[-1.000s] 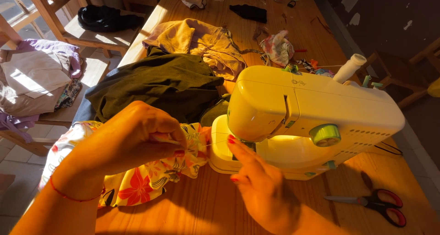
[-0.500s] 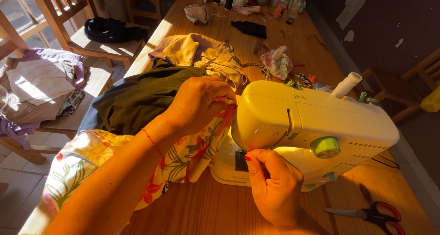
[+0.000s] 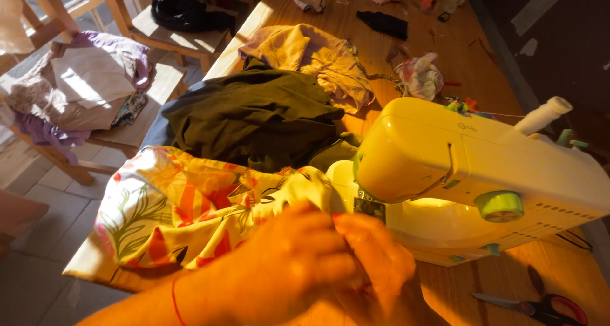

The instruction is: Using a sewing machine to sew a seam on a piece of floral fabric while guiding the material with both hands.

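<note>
- The left hand [image 3: 286, 262] and right hand [image 3: 375, 262] are bunched together, touching each other, just in front of the needle area [image 3: 368, 206] of the yellow machine [image 3: 457, 167].
- Left hand: fingers curled and pressed together over the near edge of the floral fabric [image 3: 184, 205], apparently gripping it.
- Right hand: fingers drawn close against the left hand. Whether they pinch the fabric, a thread or nothing is hidden, so I cannot tell.
- The fabric lies on the surface [image 3: 483, 65] to the left of the machine. It spreads out to the surface's near left corner, and one edge is brought right up to the machine's base under the head.
- Judged from this, the step in hand is fine work at the needle: setting the fabric's edge in place there, or handling thread at that spot.
- A next move would call for small, steady finger work, with the edge kept flat and lined up under the head and the fingertips kept clear of the needle.
- The loose bulk of fabric may need support so that it does not drag the edge away.
- Behind it lie an olive cloth [image 3: 254, 110] and a mustard cloth [image 3: 311, 56].
- The scissors [image 3: 540, 307] lie on the surface near the right hand, in front of the machine.
</note>
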